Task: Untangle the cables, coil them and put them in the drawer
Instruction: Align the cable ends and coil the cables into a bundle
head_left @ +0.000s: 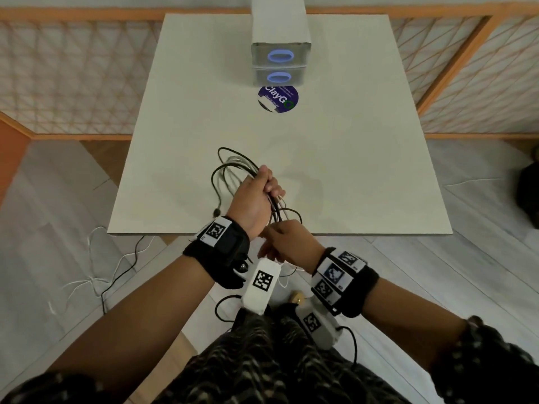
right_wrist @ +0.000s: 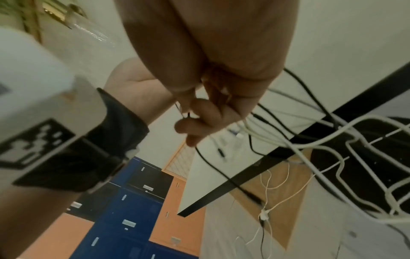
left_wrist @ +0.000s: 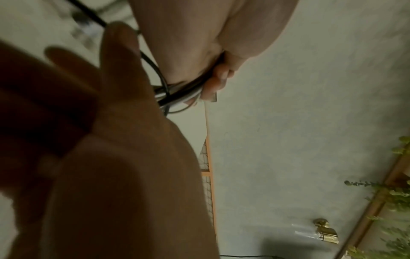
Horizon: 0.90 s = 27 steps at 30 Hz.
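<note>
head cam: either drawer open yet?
No. Both drawers of the small unit at the table's far edge sit flush and closed, while the left hand grips the cable bundle.

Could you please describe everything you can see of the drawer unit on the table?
The drawer unit is a small pale grey box, plastic by its look, with two stacked drawers, each with a blue oval ring handle. Both drawers look closed. It stands upright at the far edge of the table, just behind a round purple sticker. Neither hand touches it.
</note>
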Available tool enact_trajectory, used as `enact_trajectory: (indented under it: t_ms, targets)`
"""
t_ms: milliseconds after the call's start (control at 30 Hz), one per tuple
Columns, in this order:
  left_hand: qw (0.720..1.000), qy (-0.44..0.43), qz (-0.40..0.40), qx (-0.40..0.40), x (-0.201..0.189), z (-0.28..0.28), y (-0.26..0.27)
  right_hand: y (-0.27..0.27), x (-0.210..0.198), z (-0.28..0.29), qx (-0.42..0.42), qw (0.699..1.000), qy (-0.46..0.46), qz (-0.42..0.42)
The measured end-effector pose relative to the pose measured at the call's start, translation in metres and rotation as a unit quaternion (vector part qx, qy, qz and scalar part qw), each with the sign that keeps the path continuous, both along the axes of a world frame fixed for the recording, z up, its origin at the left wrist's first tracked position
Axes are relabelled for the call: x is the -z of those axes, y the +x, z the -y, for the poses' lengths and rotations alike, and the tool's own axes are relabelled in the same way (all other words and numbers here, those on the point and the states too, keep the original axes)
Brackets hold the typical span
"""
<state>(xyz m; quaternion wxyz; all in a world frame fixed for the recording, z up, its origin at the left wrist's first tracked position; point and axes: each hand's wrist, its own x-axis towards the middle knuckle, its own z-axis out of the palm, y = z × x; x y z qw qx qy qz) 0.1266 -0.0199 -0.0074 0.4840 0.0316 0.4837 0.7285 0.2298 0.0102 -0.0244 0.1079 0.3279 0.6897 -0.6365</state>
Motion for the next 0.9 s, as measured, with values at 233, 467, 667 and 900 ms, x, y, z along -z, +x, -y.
enact_trajectory:
  t_ms: [233,467,667,900]
  targets:
    - [0.999,-0.025,0.0,0.037,-0.011,0.002,-0.017,0.023,0.028,0.005,-0.118,0.992,0.036,-0.027]
    - [0.998,-0.002,-0.01,0.056,-0.062,0.003,-0.055,0.115,0.152,-0.025,-0.325,0.86,0.251,0.303]
    - [0.991,-0.021,-0.066,0.112,-0.07,0.005,-0.058,0.103,0.138,-0.048,-0.318,0.862,0.281,0.278]
    - [0.982,-0.055,-0.092,0.157,-0.045,-0.003,-0.023,0.011,0.009,-0.039,-0.057,0.967,0.191,-0.161]
